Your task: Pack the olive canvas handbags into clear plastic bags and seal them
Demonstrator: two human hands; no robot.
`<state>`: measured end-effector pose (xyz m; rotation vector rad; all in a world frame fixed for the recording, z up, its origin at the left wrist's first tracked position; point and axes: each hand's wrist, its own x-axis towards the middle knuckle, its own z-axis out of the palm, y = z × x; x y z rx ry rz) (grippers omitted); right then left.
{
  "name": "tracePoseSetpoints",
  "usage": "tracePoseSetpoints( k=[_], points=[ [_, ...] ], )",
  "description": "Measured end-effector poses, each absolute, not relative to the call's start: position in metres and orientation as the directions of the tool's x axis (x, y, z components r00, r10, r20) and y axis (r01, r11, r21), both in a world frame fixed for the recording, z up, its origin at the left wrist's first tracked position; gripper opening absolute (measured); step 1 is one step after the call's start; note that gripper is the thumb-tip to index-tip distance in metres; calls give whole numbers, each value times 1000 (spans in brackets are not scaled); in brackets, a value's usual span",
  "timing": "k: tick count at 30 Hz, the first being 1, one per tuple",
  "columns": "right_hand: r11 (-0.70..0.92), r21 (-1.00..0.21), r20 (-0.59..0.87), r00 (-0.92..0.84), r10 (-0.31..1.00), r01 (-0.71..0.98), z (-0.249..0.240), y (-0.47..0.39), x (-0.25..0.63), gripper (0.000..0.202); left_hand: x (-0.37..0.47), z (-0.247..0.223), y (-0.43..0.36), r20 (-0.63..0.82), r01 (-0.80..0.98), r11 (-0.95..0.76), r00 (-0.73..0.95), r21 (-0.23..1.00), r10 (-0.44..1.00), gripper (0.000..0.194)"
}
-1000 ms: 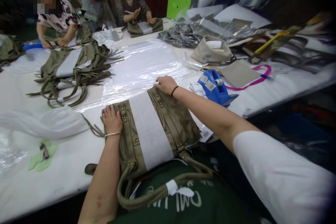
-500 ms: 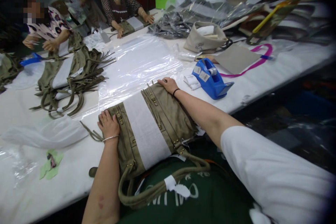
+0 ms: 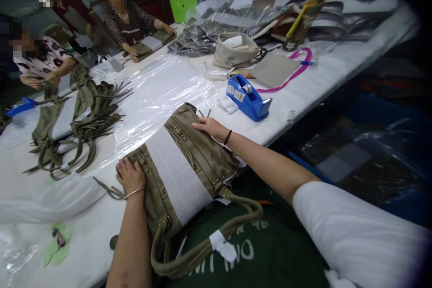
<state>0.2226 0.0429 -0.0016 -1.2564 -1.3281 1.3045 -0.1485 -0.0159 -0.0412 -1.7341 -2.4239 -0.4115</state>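
Observation:
An olive handbag (image 3: 207, 150) lies at the near table edge, wrapped across the middle by a white paper band (image 3: 177, 173). Its handles (image 3: 189, 258), bound with a white wrap, hang over the edge against my green apron. My left hand (image 3: 131, 176) rests flat on the bag's left side, fingers stretched out. On the right side, my right hand (image 3: 213, 128) touches the bag's top with extended fingers, beside thin strap ends. The bag's far right corner bulges up. Beyond the bag lies clear plastic film (image 3: 158, 94).
A blue tape dispenser (image 3: 248, 99) stands right of the bag, near a canvas pouch (image 3: 234, 51) and grey card (image 3: 278, 69). More olive bags (image 3: 64, 121) are piled at left. Co-workers handle bags across the table. A blue bin (image 3: 371, 144) sits below the right edge.
My right hand has slid from the bag's far corner toward me along its right side. That corner now stands up more. My left hand stays on the bag; the camera view has turned right.

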Motion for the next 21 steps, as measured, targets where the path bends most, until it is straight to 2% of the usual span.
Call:
tracePoseSetpoints(
  k=[1, 3, 5, 7, 10, 12, 14, 16, 17, 19, 21],
  points=[
    [-87, -996, -88, -92, 992, 10, -4, 43, 221, 39, -148, -41, -16, 259, 942, 305, -333, 144, 907, 64],
    [-125, -992, -125, 16, 992, -13, -9, 44, 220, 39, -146, -42, -15, 255, 939, 313, -340, 143, 905, 63],
    [-117, -991, -111, 90, 990, 68, -14, 46, 221, 36, -146, -41, -15, 251, 938, 319, -345, 139, 905, 63],
    [-68, -975, -56, 60, 997, 211, -17, 48, 223, 38, -148, -37, -15, 219, 938, 321, -342, 130, 914, 63],
    [88, -900, 90, -14, 996, 426, -20, 52, 226, 43, -154, -18, -11, 87, 934, 336, -347, 123, 934, 63],
    [186, -877, 201, -14, 980, 443, -23, 54, 228, 46, -148, 4, -3, 86, 938, 321, -334, 131, 939, 63],
    [226, -904, 252, 24, 967, 364, -26, 54, 229, 49, -123, 29, 11, 212, 964, 204, -238, 170, 948, 63],
    [190, -954, 205, 42, 978, 233, -24, 52, 228, 53, -79, 51, 30, 331, 972, -17, -64, 234, 941, 62],
    [153, -975, 159, 29, 987, 160, -22, 50, 226, 55, -51, 60, 42, 335, 951, -124, 23, 282, 942, 61],
    [81, -997, 81, -46, 996, -4, -12, 42, 220, 61, 8, 74, 66, 233, 881, -253, 170, 400, 958, 61],
    [27, -985, 49, -121, 991, -171, 0, 32, 211, 66, 58, 82, 90, 112, 849, -284, 262, 445, 959, 63]
  ],
)
